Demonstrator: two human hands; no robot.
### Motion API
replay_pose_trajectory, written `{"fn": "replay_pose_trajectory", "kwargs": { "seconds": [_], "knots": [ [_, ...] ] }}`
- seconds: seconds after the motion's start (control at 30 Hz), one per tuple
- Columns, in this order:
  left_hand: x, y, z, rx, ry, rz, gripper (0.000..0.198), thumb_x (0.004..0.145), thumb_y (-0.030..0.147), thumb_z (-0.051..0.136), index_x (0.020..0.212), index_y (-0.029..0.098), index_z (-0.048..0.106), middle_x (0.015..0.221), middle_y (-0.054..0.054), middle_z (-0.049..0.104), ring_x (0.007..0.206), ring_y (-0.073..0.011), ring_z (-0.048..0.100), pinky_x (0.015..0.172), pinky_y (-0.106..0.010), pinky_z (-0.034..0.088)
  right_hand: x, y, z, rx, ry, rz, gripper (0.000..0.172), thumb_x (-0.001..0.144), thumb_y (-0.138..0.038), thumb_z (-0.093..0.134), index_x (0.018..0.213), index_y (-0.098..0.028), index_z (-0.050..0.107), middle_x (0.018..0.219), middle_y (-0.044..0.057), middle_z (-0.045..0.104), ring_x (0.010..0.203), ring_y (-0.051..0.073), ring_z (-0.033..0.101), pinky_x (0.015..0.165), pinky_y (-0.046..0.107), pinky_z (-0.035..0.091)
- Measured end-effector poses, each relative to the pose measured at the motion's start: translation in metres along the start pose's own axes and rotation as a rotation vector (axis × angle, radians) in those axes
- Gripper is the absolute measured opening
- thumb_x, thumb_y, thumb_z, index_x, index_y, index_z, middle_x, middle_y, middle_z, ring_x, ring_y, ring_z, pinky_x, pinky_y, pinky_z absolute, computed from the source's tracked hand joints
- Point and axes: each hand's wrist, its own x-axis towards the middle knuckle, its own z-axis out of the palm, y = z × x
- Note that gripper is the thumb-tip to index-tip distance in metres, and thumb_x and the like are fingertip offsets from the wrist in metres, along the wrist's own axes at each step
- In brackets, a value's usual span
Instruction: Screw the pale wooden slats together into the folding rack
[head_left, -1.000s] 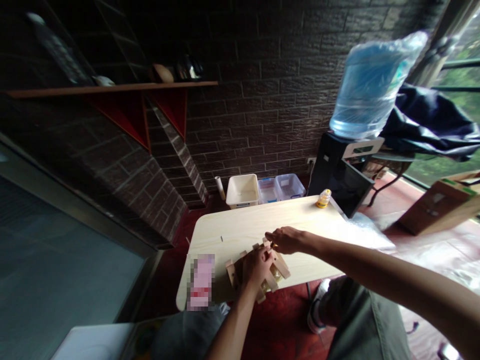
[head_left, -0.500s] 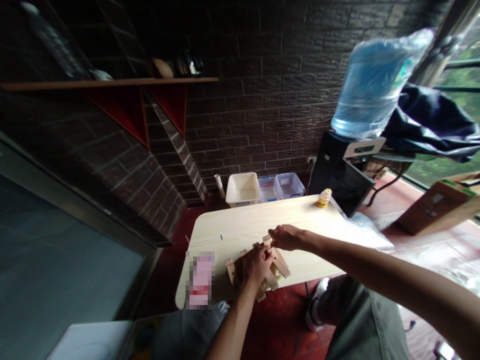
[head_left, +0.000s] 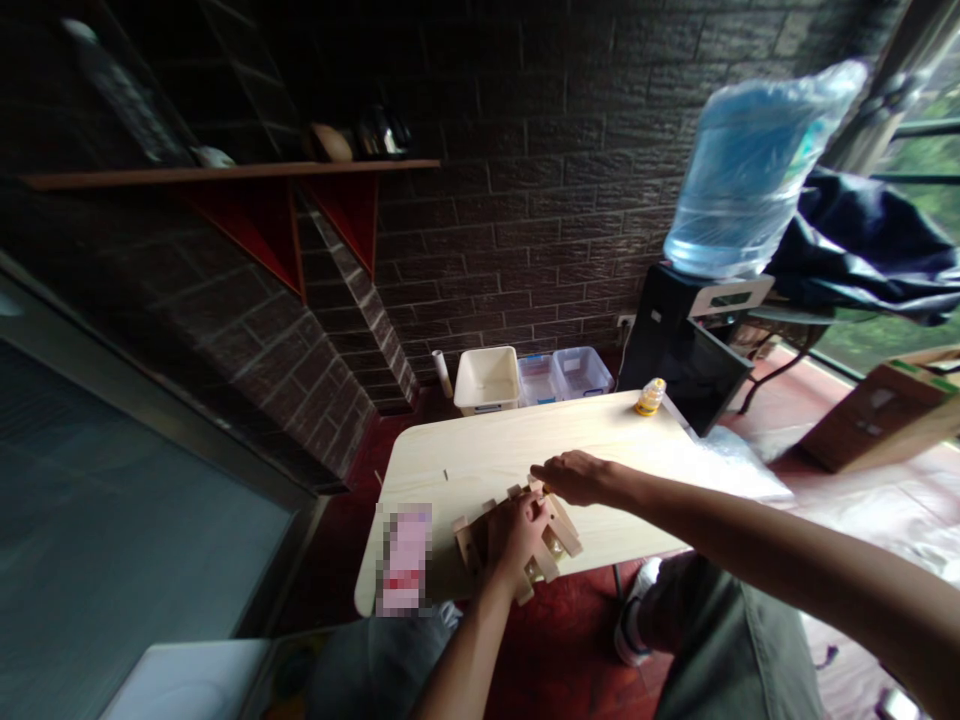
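Observation:
A small frame of light wooden slats (head_left: 556,527) lies near the front edge of the pale wooden table (head_left: 495,450). My left hand (head_left: 512,533) rests on top of the frame, its fingers curled over the slats and gripping them. My right hand (head_left: 571,476) hovers at the frame's far corner, fingers pinched together on something too small to make out. Part of the frame is hidden under my left hand.
A blurred pink item (head_left: 403,556) lies at the table's front left. A small yellow bottle (head_left: 649,397) stands at the far right corner. Past the table sit a white bin (head_left: 487,380), two clear bins (head_left: 562,374), and a water dispenser (head_left: 739,190).
My right hand shifted slightly along the frame's far corner and back. My left hand stayed on the frame.

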Motion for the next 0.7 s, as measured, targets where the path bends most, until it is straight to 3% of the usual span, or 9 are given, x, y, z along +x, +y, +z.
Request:
{"fn": "replay_pose_trajectory", "kwargs": {
  "seconds": [0.27, 0.37, 0.53, 0.7],
  "knots": [
    [0.004, 0.000, 0.005, -0.017, 0.016, -0.042, 0.021, 0.086, 0.032, 0.055, 0.102, 0.025, 0.068, 0.087, -0.002, 0.068, 0.083, -0.0154, 0.061, 0.076, -0.024, 0.041, 0.009, 0.007, 0.025, -0.075, 0.042, 0.077, 0.036, 0.090, -0.034, 0.044, 0.108, -0.007, 0.057, 0.080, 0.015, 0.067, 0.065, 0.023, 0.063, 0.049, 0.030, 0.041],
    [0.003, 0.001, 0.003, 0.002, 0.019, -0.023, 0.021, 0.086, 0.032, 0.056, 0.101, 0.025, 0.068, 0.079, -0.002, 0.066, 0.076, -0.0144, 0.060, 0.071, -0.023, 0.041, 0.008, 0.007, 0.021, -0.082, 0.036, 0.112, 0.038, 0.089, -0.036, 0.045, 0.110, -0.007, 0.056, 0.080, 0.016, 0.068, 0.066, 0.024, 0.064, 0.048, 0.029, 0.041],
    [-0.001, 0.004, -0.003, 0.046, 0.011, 0.012, 0.021, 0.087, 0.035, 0.055, 0.097, 0.023, 0.068, 0.071, 0.000, 0.063, 0.069, -0.0130, 0.058, 0.067, -0.023, 0.039, 0.002, 0.004, 0.001, -0.050, 0.014, 0.051, 0.045, 0.086, -0.037, 0.050, 0.123, -0.010, 0.050, 0.091, 0.016, 0.069, 0.070, 0.023, 0.065, 0.049, 0.029, 0.041],
    [0.000, 0.003, -0.004, 0.033, 0.019, 0.041, 0.019, 0.087, 0.034, 0.055, 0.097, 0.024, 0.068, 0.081, -0.001, 0.067, 0.072, -0.0128, 0.060, 0.072, -0.023, 0.040, 0.004, 0.003, -0.003, -0.036, -0.018, 0.010, 0.028, 0.085, -0.022, 0.050, 0.111, -0.015, 0.055, 0.088, 0.009, 0.069, 0.066, 0.018, 0.063, 0.047, 0.026, 0.037]
  ]
}}
